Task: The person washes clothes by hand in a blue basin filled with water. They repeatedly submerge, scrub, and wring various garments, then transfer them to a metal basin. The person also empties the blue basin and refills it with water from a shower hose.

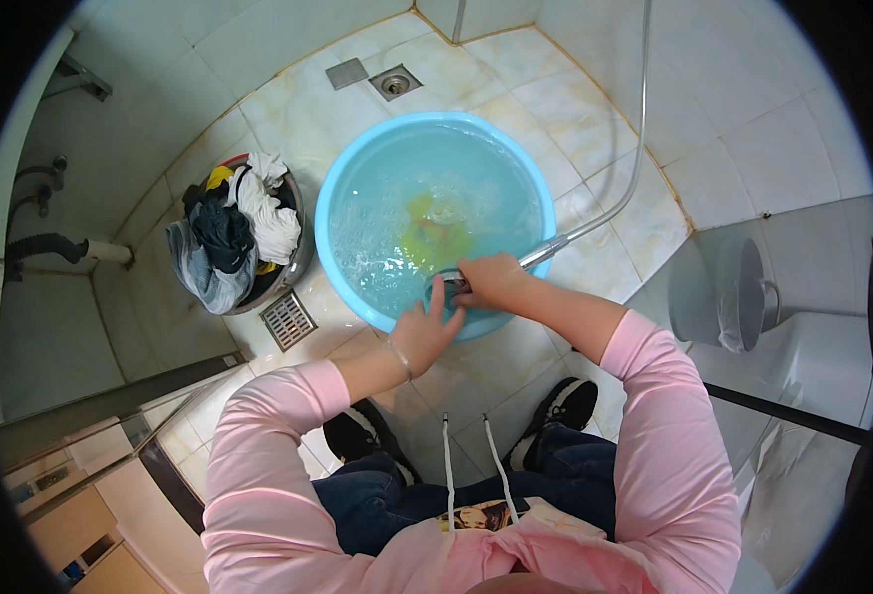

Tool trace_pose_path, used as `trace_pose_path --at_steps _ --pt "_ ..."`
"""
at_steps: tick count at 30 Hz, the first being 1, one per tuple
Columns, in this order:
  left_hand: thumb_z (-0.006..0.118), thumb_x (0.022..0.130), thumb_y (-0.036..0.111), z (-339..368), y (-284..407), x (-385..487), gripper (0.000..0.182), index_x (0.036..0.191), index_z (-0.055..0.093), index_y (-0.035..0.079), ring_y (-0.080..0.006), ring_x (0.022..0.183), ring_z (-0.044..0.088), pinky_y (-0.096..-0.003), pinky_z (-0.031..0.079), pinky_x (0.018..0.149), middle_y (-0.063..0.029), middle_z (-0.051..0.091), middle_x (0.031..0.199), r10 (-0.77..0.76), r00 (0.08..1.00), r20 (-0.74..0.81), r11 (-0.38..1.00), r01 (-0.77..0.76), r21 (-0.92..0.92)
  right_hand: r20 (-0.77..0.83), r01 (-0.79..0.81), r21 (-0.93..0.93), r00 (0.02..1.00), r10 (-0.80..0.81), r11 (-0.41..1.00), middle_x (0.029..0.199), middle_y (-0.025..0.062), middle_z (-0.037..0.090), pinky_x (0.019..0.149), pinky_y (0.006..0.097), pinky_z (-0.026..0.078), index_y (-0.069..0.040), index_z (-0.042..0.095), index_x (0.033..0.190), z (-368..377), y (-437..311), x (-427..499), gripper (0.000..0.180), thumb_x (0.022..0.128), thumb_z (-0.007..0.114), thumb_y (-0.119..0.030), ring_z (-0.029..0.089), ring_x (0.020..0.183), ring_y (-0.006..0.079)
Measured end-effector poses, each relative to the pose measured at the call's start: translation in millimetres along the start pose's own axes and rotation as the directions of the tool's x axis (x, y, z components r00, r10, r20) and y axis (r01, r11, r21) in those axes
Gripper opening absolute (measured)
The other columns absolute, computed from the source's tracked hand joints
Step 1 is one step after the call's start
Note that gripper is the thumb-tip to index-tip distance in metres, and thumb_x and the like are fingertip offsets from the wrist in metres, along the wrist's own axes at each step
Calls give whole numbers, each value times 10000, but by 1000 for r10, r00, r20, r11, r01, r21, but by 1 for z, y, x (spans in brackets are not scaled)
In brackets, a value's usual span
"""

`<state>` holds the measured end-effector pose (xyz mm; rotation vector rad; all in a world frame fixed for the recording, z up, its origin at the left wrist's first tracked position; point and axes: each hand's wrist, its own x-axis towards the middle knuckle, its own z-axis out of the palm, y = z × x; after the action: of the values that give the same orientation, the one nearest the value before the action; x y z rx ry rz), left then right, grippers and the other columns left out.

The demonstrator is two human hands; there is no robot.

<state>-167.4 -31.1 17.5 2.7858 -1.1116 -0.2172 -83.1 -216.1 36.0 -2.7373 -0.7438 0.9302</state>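
A round light-blue plastic basin (323, 215) stands on the tiled floor, filled with water and some suds. Inside it, a yellow-green cloth-like item (436, 234) shows through the water. My right hand (492, 282) grips a chrome handheld shower head (544, 254) over the near right rim. The shower's head end dips low into the basin, partly hidden by my fingers. Beside it, my left hand (427, 330) reaches over the near rim with fingers spread, its fingertips close to the shower head; whether they touch it I cannot tell.
Left of the basin, a bucket (299, 260) is heaped with clothes (232, 223). A floor drain grate (288, 319) lies near it. Farther back are an uncovered drain (395, 82) and its loose cover (347, 74). The shower hose (641, 141) runs up at right. A grey bin (715, 293) stands at right.
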Motion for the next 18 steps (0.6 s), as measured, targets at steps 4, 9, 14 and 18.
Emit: trace_pose_path --at_steps 4,9,14,18 --pt "529 840 108 -9 0 14 262 1097 577 106 -351 686 679 -412 542 536 -409 214 1440 -33 940 341 998 51 -46 37 -30 -22 999 31 999 866 79 692 713 418 526 -123 611 948 -4 4 -2 407 744 711 -461 677 830 289" --pt "567 785 83 -34 -1 20 238 1022 576 87 -348 693 683 -418 557 575 -394 195 1456 -2 914 407 998 31 -64 18 -66 -39 998 66 997 900 65 695 722 417 519 -146 642 935 -2 6 -3 330 744 722 -404 674 878 274" --pt "593 745 81 -62 -8 29 267 1012 586 62 -345 685 681 -411 552 580 -373 280 1431 2 936 352 998 18 -54 -25 3 -12 1000 -4 1000 897 62 695 725 421 509 -148 630 978 -19 7 -7 346 746 730 -384 672 874 272" --pt "593 739 91 -80 -15 31 225 959 608 43 -329 660 670 -407 543 572 -346 440 1313 19 982 186 998 -6 -69 -96 44 5 994 -43 999 810 27 680 677 412 493 -135 605 892 -40 6 -8 298 738 728 -358 665 801 250"
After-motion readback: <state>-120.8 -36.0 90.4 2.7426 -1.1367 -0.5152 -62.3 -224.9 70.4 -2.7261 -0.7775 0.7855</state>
